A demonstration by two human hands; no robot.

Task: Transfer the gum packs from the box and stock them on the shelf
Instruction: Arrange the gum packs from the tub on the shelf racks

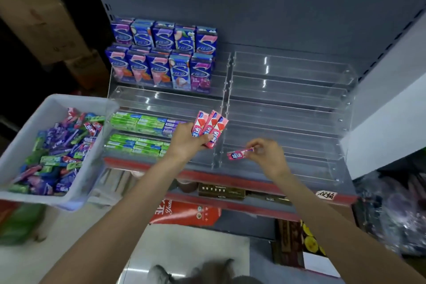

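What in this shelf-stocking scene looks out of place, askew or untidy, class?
Little stands out. The loose gum packs in the white bin lie jumbled at all angles, unlike the neat green packs in the clear rack. The tall packs stand orderly.

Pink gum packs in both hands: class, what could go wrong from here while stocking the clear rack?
1. The left hand grips three fanned pink packs; one could slip out.
2. The right hand pinches a single pink pack by its end, so it may tilt or drop into the wrong channel of the clear rack.
3. The white bin sits beside the rack; an elbow might knock it.
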